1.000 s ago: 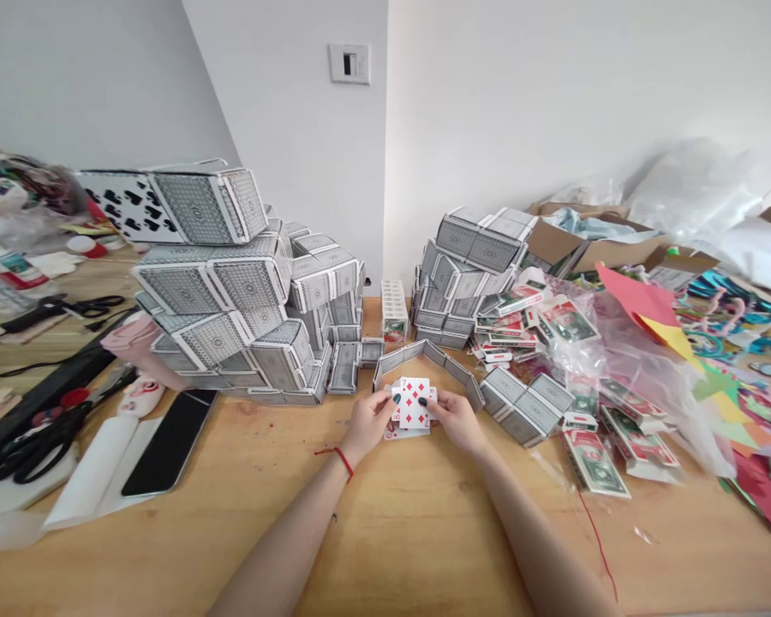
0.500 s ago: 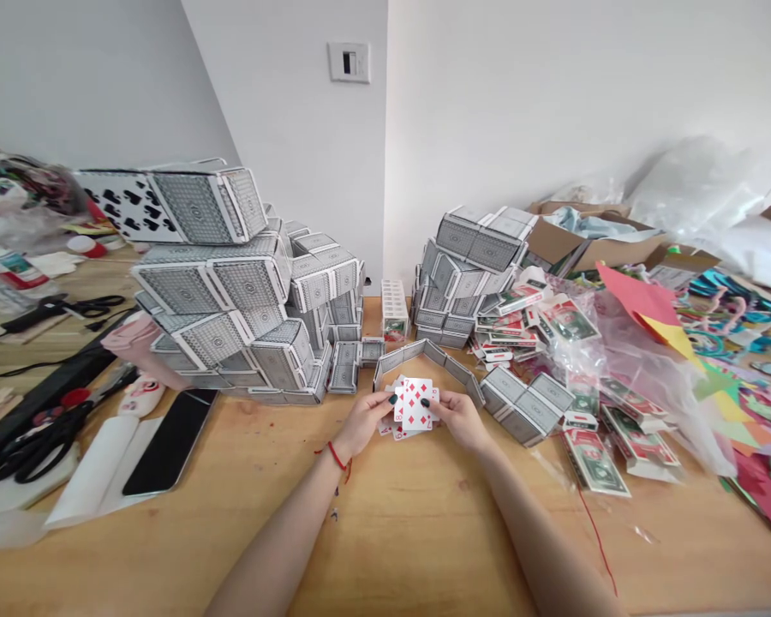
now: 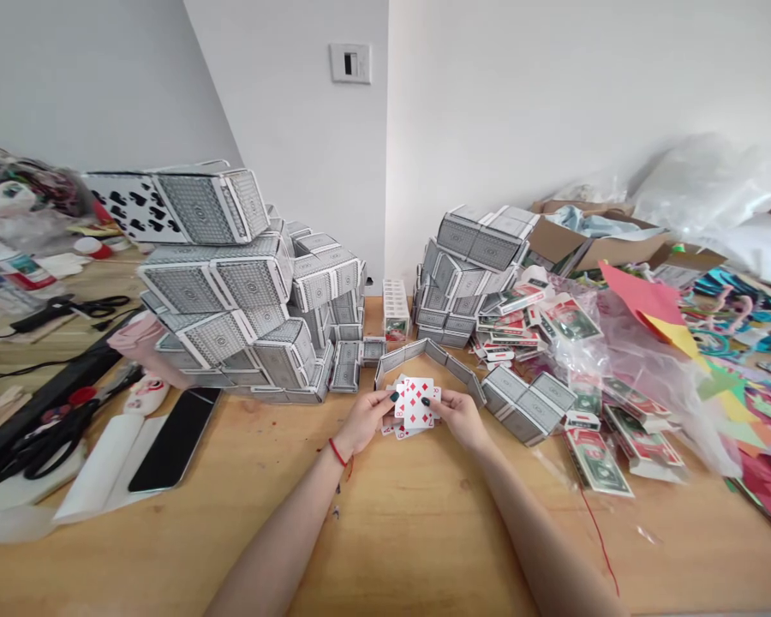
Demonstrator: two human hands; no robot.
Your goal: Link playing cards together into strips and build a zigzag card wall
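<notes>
Both my hands hold a playing card (image 3: 416, 403) with red diamonds and a 7 in its corner, low over the wooden table. My left hand (image 3: 366, 422) grips its left edge, and my right hand (image 3: 463, 420) grips its right edge. Another card (image 3: 398, 432) shows beneath it, partly hidden. Just behind my hands stands a low zigzag wall of upright cards (image 3: 427, 357). A red string bracelet (image 3: 337, 452) circles my left wrist.
Large grey-backed card structures stand left (image 3: 231, 300) and right (image 3: 481, 257). On the right lie banknote-printed card packs (image 3: 596, 463), a plastic bag (image 3: 636, 360) and coloured paper (image 3: 646, 300). A phone (image 3: 175, 439) and scissors (image 3: 44, 446) lie left.
The head view has shifted slightly. My hands stay nearly in place, and the cards between them have moved only a little.
</notes>
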